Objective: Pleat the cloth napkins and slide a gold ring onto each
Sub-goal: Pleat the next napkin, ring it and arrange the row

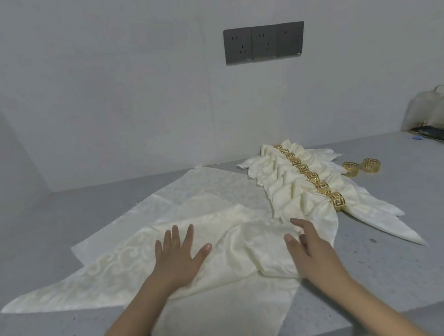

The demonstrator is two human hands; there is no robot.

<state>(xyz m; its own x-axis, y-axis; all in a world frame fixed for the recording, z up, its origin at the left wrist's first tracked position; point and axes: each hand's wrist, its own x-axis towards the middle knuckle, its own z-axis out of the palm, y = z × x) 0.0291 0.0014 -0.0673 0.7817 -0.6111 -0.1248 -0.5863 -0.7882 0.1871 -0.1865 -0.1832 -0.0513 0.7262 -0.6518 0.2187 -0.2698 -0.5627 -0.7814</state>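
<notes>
1. Broadly, grey speckled bench (377, 262) fills the lower frame and meets a pale wall (106, 84) behind.
2. Dark socket panel (264, 42) on the wall, upper centre-right, three plates side by side.
3. Flat cream napkins (204, 189) spread over the bench middle, overlapping, corners pointing left, far and near; one reaches the near bench edge.
4. Top napkin (246, 247) lies loosely bunched under both hands, a raised fold running between them and a folded corner near the right wrist.
5. Row of finished pleated napkins (287, 184) lies on the right side of the bench, running from the wall toward the near right, overlapping each other, tips fanned out both sides.
6. Left hand (178, 258) lies flat, palm down on the top napkin, fingers straight and spread, released, holding nothing.
7. Right hand (312, 253) sits at the napkin's right part, fingers loosely extended, thumb out, touching or just over the cloth; no pinch visible, released.
8. Clear plastic item and dark tray (437, 134) at far right edge, details unclear.
9. Gold rings on the pleated row (310, 178), one per napkin, lined up diagonally.
10. Two loose gold rings (361, 167) stand on the bench just right of the row, side by side.
</notes>
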